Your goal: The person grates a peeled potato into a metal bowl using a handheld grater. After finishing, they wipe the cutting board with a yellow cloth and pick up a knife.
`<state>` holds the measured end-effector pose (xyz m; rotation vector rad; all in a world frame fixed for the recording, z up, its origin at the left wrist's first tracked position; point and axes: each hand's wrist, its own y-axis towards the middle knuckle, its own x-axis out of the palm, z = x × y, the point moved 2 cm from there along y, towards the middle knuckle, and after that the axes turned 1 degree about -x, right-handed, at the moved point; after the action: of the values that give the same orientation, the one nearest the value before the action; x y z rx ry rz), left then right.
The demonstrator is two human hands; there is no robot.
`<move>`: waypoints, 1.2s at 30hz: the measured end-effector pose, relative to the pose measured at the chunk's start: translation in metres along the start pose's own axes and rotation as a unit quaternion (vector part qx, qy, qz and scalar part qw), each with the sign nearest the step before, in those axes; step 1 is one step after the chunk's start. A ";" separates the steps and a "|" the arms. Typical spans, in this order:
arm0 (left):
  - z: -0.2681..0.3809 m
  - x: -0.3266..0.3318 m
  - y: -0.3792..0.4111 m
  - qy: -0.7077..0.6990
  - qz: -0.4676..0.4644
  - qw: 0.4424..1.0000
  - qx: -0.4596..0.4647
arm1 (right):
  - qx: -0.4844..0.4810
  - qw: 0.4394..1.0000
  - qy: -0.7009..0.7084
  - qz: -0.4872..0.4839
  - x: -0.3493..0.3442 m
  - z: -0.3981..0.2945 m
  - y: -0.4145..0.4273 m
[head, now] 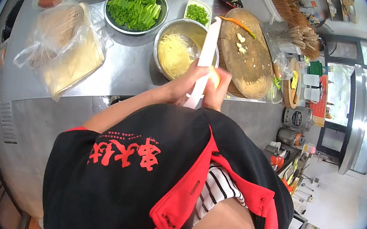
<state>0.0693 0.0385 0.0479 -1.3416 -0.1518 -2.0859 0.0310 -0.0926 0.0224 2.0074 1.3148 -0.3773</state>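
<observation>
My left hand (183,85) grips a white plastic grater (208,51), which slants up over the rim of a steel bowl (210,39). Pale yellow vegetable shreds (174,55), which look like potato, lie heaped inside that bowl. Against the grater's right side, my right hand (218,88) holds a pale yellow vegetable piece (214,77), partly covered by the fingers and blurred. The grater's cutting face is turned away and hidden. Just right of my hands is a round wooden chopping board (245,62) with several garlic cloves (240,43) and an orange-green chilli pepper (239,25).
Beyond the bowl stand a basin of chopped green stalks (134,9) and a small dish of chopped scallion (197,14). Bagged pale sheets (74,66) occupy the steel table (124,79) on the left. A cleaver (270,52) lies along the board's right edge, near a bucket of skewers (269,4).
</observation>
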 end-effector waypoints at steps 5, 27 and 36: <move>-0.008 0.004 -0.001 0.091 -0.070 0.993 0.011 | 0.078 0.991 -0.011 0.109 -0.009 0.037 0.098; -0.004 0.009 0.001 0.116 -0.086 0.989 0.039 | 0.057 0.995 0.013 0.082 -0.008 0.040 0.077; -0.007 0.002 -0.003 0.124 -0.095 0.986 0.062 | 0.087 0.994 -0.007 0.074 -0.004 0.040 0.089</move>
<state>0.0622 0.0369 0.0471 -1.0166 -0.3080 -2.3417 0.1132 -0.1445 0.0314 2.2264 1.1506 -0.4476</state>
